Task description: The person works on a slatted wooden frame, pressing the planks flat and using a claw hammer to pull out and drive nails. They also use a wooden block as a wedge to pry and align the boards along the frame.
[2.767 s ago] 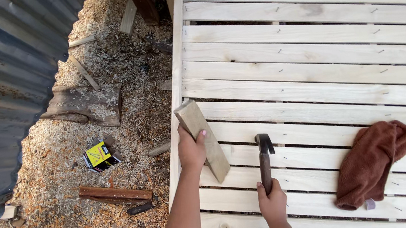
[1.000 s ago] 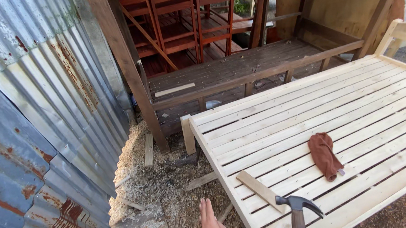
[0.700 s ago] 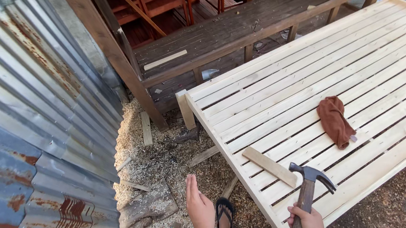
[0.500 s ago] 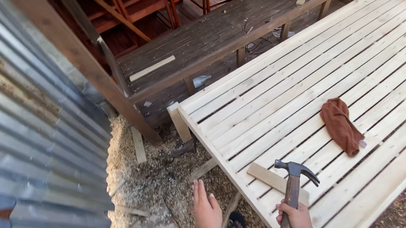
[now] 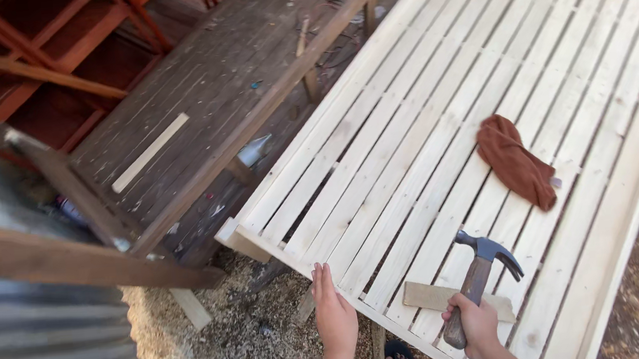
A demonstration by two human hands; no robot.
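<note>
The person is standing at the corner of a big slatted frame (image 5: 440, 136) made of pale new wood, and it is looking nearly built: many long slats are lying side by side across it, all the way up the picture, with thin gaps between them. The right hand (image 5: 474, 325) is clenching its fingers tight around the handle of a claw hammer (image 5: 478, 273), and the hammer head is pointing up and away, hanging just above the slats and not touching them. Right under the hammer, a short flat wood block (image 5: 429, 296) is lying loose on top of the slats near the closest edge, so it looks like a piece that is not nailed on. The left hand (image 5: 334, 315) is flat and holding nothing, with its fingers straight, and it is hovering beside the near edge rail of the frame. A brown cloth (image 5: 515, 162) is lying crumpled on the slats, well apart from both hands. Sawdust and wood scraps (image 5: 234, 351) are covering the ground below. No nails can be made out, so how firmly the slats are fixed is hard to tell.
</note>
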